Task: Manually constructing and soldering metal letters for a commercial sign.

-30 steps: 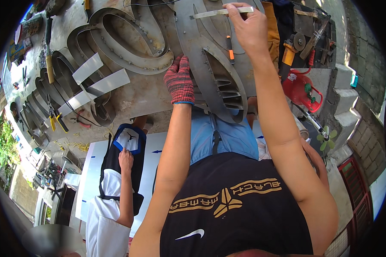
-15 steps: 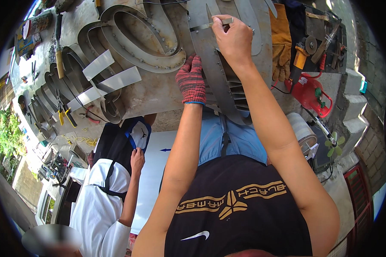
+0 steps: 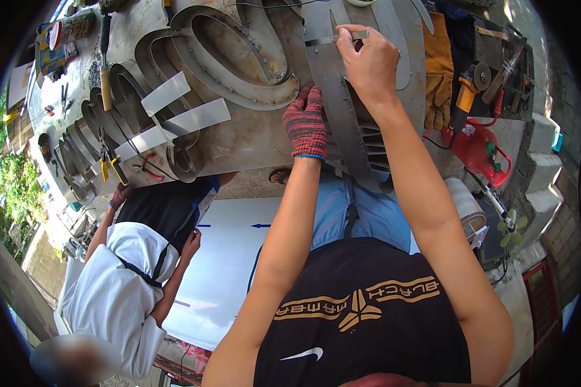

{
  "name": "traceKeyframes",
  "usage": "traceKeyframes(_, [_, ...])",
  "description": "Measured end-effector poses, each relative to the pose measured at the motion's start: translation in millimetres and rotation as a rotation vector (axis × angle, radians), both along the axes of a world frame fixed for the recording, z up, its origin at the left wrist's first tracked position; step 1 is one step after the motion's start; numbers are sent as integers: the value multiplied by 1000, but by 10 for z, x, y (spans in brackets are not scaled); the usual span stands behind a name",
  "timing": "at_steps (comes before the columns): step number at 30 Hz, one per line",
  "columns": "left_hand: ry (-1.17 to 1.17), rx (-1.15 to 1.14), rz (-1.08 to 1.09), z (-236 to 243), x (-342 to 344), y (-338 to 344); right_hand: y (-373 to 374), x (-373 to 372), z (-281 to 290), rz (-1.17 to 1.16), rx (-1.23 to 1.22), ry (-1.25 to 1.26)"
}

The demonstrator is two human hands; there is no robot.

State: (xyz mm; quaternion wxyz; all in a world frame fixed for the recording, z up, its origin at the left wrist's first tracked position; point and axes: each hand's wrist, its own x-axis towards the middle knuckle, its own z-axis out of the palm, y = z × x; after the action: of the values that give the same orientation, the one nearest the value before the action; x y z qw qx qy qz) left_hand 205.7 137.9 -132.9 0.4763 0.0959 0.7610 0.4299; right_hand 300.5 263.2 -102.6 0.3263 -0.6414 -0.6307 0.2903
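My left hand (image 3: 306, 124), in a red and black knit glove, grips the left edge of a long curved sheet-metal piece (image 3: 342, 122) with a slotted, ribbed side. My bare right hand (image 3: 371, 61) pinches a small thin metal strip (image 3: 360, 34) between thumb and fingers, close above the far part of that piece. The strip's far end and the right fingertips are partly hidden. Left of my glove lies a large oval metal outline (image 3: 239, 61) with small weld spots along its walls.
Bent metal forms, flat strips (image 3: 190, 127), pliers (image 3: 106, 158) and a wooden-handled tool (image 3: 105, 87) cover the table's left. At right lie leather gloves (image 3: 438, 71), an angle grinder (image 3: 470, 87) and a red metal object (image 3: 481, 151). A co-worker in white (image 3: 119, 277) stands at left.
My view has shifted, so the table appears farther right. Both my hands keep their holds. The co-worker has moved left, and a gloved hand of theirs now shows near the table's edge.
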Motion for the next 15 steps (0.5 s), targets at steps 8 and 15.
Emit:
traceKeyframes(8, [19,-26,-30,2,-16,-1,-135,175,21,-83,-73,-28])
traceKeyframes(15, [39,-18,-44,45,-15,14,-88,94,-51,-60,-98,-79])
